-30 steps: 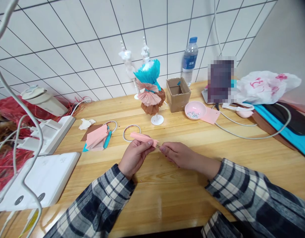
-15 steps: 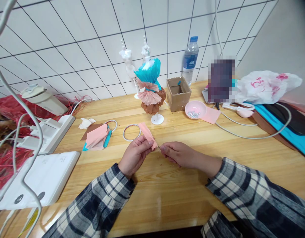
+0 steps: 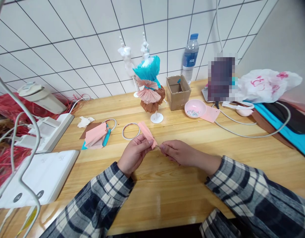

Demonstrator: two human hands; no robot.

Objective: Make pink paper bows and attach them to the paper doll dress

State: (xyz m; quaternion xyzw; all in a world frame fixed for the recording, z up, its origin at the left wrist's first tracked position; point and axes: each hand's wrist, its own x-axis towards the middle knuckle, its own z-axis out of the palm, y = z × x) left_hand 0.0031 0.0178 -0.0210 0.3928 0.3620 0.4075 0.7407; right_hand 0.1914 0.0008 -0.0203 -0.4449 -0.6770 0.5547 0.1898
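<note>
Strip (image 3: 145,129), pink with a jagged lower end: held just above the counter (image 3: 152,198), near its middle, slanting up and left from the fingers. Left hand (image 3: 135,152): thumb and fingers pinched closed on the strip close to its jagged end. Right hand (image 3: 178,152): fingers curled closed round a thin tool (image 3: 157,146); most of it hidden in the grip, the exposed part pointing left to the jagged end. Contact between tool and strip: cannot tell at this size.

Ring (image 3: 123,135): flat on the counter, just left of the strip. Further left, a pile (image 3: 96,135) of pink, blue and brown sheets; a second ring (image 3: 115,123) shows partly behind it.

Beyond the hands: form (image 3: 150,96) upright on a round white base, dressed in ruffled blue, pink and brown layers. Right of it, an open box (image 3: 177,99), then a pink bowl (image 3: 199,106) containing small shiny bits. Bottle (image 3: 190,57) upright behind the box, near the tiled wall (image 3: 157,36).
</note>
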